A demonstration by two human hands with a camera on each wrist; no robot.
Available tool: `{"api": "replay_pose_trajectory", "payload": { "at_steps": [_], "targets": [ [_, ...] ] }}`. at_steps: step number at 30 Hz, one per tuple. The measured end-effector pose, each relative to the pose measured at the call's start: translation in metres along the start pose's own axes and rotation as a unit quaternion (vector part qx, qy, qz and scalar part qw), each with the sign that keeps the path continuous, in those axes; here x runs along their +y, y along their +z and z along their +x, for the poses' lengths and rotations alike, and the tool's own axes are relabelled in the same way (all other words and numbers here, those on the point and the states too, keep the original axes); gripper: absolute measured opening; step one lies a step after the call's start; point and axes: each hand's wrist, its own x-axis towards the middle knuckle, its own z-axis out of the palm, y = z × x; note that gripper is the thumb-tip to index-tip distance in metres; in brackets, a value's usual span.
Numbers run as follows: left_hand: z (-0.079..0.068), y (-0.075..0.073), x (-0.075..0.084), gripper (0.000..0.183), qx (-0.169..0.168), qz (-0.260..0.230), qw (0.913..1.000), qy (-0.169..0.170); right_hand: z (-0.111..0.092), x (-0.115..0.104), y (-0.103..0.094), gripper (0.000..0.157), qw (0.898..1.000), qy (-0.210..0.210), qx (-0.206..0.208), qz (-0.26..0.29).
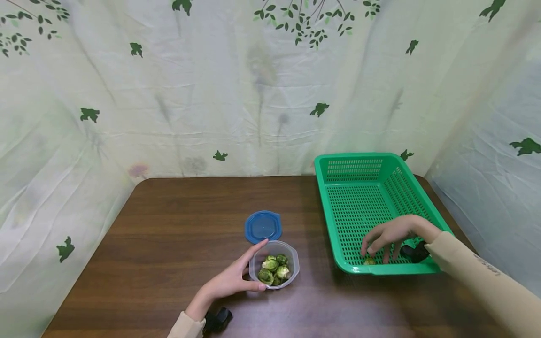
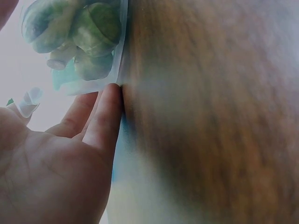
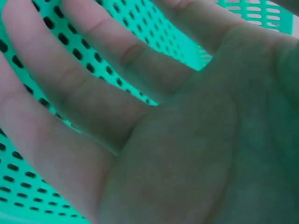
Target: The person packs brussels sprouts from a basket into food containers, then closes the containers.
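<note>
A clear plastic container (image 1: 294, 263) with several Brussels sprouts (image 1: 270, 264) inside stands on the table. My left hand (image 1: 231, 278) holds it from the left, thumb at the near side and index finger along the far rim. In the left wrist view, fingertips meet the container's wall, with sprouts (image 2: 96, 29) showing through. Over at the right, my right hand (image 1: 390, 236) reaches down into a green basket (image 1: 329, 220), fingers spread and pointing downward. One yellowish sprout (image 1: 369, 261) lies by its fingertips near the basket's front wall. In the right wrist view, nothing shows in the palm (image 3: 173, 154).
A blue lid (image 1: 263, 226) lies just behind the container. The brown table (image 1: 181, 230) extends to the left and front. A leaf-patterned cloth (image 1: 203, 94) hangs behind the table and down both sides.
</note>
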Motion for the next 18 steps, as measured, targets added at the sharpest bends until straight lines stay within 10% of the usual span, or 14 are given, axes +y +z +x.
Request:
{"api": "replay_pose_trajectory", "payload": {
  "at_steps": [18],
  "targets": [
    [0.001, -0.001, -0.001, 0.095, -0.004, 0.001, 1.0, -0.008, 0.02, 0.002, 0.001, 0.024, 0.999, -0.023, -0.03, 0.025]
  ]
}}
